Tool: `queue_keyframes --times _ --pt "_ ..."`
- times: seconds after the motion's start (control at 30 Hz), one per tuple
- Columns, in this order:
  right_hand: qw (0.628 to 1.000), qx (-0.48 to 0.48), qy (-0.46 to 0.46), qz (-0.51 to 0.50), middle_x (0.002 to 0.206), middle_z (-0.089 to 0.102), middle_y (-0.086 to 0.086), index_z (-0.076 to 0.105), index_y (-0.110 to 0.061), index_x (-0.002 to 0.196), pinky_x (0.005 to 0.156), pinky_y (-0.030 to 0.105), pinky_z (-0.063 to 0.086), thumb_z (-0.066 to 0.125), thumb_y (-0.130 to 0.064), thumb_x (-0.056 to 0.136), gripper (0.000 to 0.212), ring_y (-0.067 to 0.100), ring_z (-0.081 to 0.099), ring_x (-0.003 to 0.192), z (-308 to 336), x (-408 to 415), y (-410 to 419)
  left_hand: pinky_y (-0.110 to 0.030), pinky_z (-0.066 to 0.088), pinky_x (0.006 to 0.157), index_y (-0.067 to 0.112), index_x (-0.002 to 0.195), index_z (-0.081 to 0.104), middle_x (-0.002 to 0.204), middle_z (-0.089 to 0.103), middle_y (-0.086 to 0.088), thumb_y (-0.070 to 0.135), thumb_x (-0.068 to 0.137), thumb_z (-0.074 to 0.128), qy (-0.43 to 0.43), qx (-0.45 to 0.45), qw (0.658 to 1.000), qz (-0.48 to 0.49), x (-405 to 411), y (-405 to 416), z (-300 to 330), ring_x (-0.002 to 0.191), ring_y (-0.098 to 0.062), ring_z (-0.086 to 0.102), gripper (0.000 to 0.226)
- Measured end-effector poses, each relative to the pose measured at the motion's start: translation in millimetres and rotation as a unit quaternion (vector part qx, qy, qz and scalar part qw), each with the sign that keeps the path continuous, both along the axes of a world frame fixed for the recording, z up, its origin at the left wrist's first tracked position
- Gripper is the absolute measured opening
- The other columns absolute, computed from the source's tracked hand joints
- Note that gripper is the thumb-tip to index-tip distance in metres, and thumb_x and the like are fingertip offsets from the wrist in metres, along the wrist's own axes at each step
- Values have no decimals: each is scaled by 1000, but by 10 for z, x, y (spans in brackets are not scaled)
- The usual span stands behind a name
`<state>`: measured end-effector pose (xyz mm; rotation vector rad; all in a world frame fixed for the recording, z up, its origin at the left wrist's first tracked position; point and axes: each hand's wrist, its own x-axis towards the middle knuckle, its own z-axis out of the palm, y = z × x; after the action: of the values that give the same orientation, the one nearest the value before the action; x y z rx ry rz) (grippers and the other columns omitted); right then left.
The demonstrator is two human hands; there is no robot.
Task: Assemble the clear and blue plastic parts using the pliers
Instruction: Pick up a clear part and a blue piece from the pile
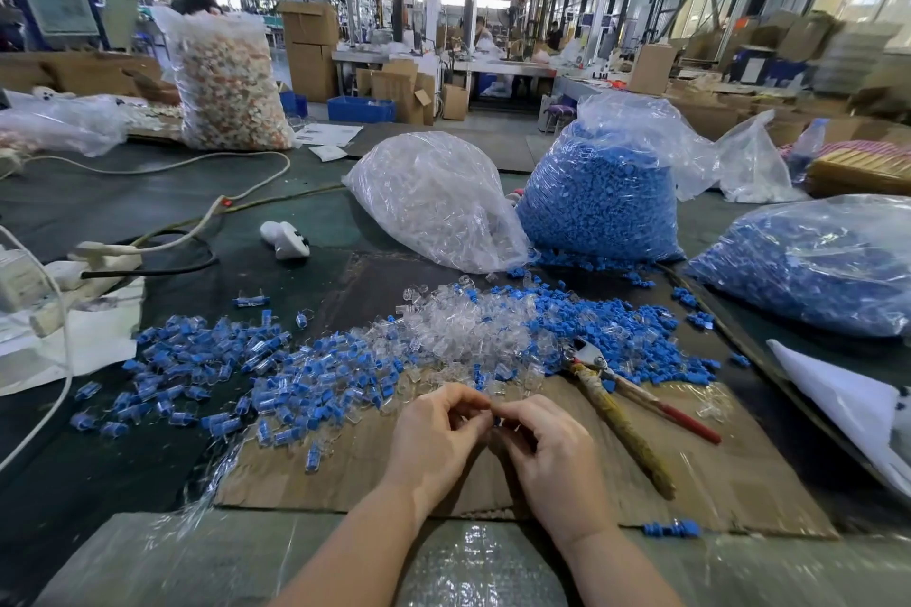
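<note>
Hands (436,429) (544,446) pinching one clear-and-blue part (494,418) together, left of idle pliers (621,402); seat parts squarely before crimping.

I see two bare forearms coming in from the bottom edge, no sleeves, no gloves. Behind the fingers, neither wrist carries a watch or band. The left hand (434,434) and right hand (547,449) show no rings; fingernails look short and unpainted.

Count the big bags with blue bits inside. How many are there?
2. One bag of blue bits stands open past the loose pile, beside a bag of clear bits. The other bag of blue bits lies at the right edge. More may be out of view.
</note>
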<state>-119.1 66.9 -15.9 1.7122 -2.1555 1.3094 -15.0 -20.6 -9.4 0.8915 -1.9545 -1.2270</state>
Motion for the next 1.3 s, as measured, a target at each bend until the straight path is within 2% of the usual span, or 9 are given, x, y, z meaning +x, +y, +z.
queue_keyframes --times 0.23,0.37,0.5,0.67,0.77,0.83,1.0,1.1,1.3 --pt "1000 18 3 -16 91 63 -11 69 -18 99 80 19 47 75 -13 76 24 7 59 88 3 -3 6 -7 43 63 30 76 64 70 66 9 9 79 71 -7 6 1000 5 0 2 5 61 7 56 23" --pt "992 34 20 -124 109 61 -2 61 -13 116 97 32 43 72 -17 79 39 14 54 106 68 -138 37 -7 43 60 23 77 66 70 65 4 5 80 70 20 41 999 10 -2 -2 7 60 5 56 18" --pt "909 263 63 -317 143 40 8 31 -17 142 112 41 25 48 -49 91 63 22 34 133 178 -492 135 -6 42 60 22 76 66 70 65 5 4 80 69 25 50 998 19 -17 -16 -9 65 -1 56 19" --pt "834 441 27 -331 153 23 8 10 -21 149 112 55 9 27 -69 87 80 27 19 141 207 -779 221 -7 42 61 25 75 66 70 65 9 6 80 70 22 51 998 23 -43 -33 -23 64 3 56 19" --pt "841 420 81 -332 142 38 10 30 -19 140 109 50 23 30 -64 90 68 28 34 131 211 -769 230 -7 43 62 24 76 66 71 66 7 6 80 70 22 52 998 26 -35 -31 -27 67 -1 57 19" --pt "858 383 119 -321 122 50 8 44 -18 115 97 37 39 34 -58 91 47 25 45 113 250 -744 252 -7 43 63 22 79 67 74 66 6 6 80 69 18 52 998 25 -27 -28 -13 71 -4 59 17" --pt "890 343 128 -272 94 55 0 41 -16 86 73 24 41 32 -47 97 34 16 52 86 417 -640 263 -7 45 63 17 83 67 80 68 -1 6 81 68 47 73 996 36 -20 -67 88 76 -9 61 12" --pt "934 303 31 -187 71 50 -4 38 -18 74 51 21 33 31 -42 99 35 8 46 61 561 -511 236 -10 46 64 15 85 67 82 69 -4 7 82 68 82 113 988 60 -38 -99 174 77 -12 63 9" --pt "928 276 -250 36 67 47 -3 51 -16 79 58 27 33 42 -37 97 29 13 42 61 704 -205 142 -15 44 55 15 83 69 77 69 -3 8 82 68 129 204 967 87 -90 -163 323 66 -9 59 7"
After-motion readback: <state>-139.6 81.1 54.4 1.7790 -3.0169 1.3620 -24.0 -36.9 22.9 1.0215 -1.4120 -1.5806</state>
